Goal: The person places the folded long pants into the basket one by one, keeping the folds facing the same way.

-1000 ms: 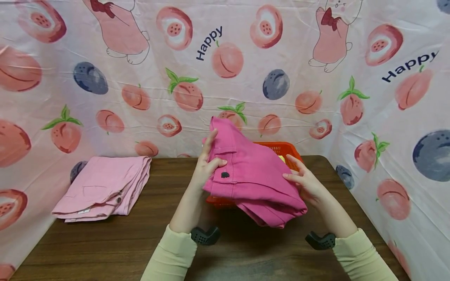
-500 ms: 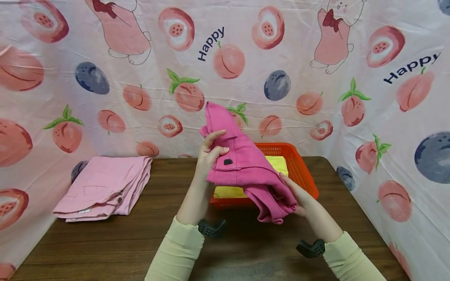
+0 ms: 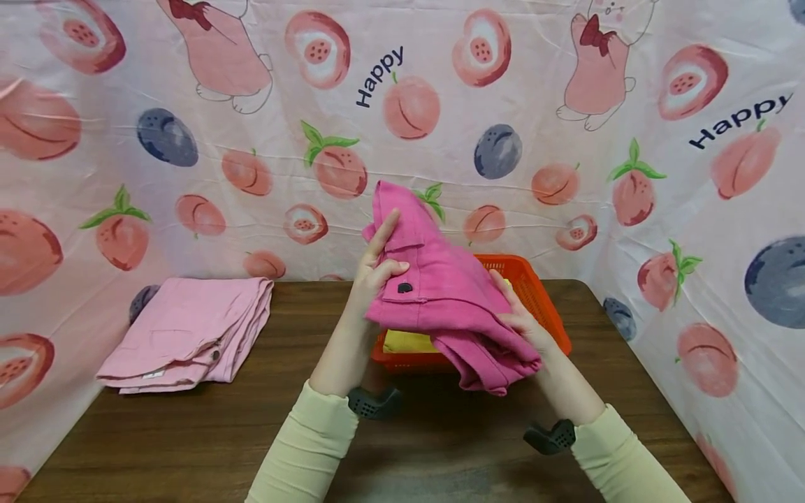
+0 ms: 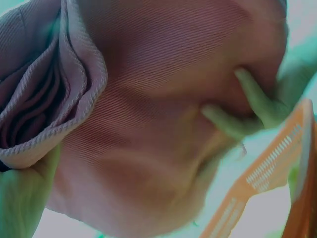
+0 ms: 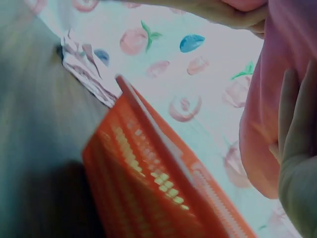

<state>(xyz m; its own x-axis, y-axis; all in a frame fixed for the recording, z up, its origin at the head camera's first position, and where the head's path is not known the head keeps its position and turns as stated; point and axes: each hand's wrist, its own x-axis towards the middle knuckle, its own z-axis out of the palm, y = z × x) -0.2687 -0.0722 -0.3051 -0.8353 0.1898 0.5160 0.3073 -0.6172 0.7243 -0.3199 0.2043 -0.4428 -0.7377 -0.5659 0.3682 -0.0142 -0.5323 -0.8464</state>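
Observation:
Folded hot-pink pants [image 3: 453, 279] with a dark button hang tilted in the air between both hands, in front of the basket. On their left side, the left hand [image 3: 371, 279] pinches the cloth near the button, thumb on the near face and index finger stretched upward. At the lower right, the right hand [image 3: 528, 328] holds the folded end. The left wrist view shows the right hand's fingers [image 4: 252, 91] against the ribbed-looking pants [image 4: 148, 99], with layered stitched edges at left. In the right wrist view, the right hand [image 5: 302, 183] lies along the cloth.
An orange-red plastic basket [image 3: 547, 314] with yellow cloth [image 3: 409, 342] inside stands behind the pants, near the table's back edge. Folded light-pink pants [image 3: 189, 328] lie at the table's left. A fruit-print curtain [image 3: 428, 161] closes off the back and sides.
The hot-pink pants have risen and their lower right end has drawn inward. The right hand moved left with them, then shifted its fingers up along the cloth. The left hand kept its grip.

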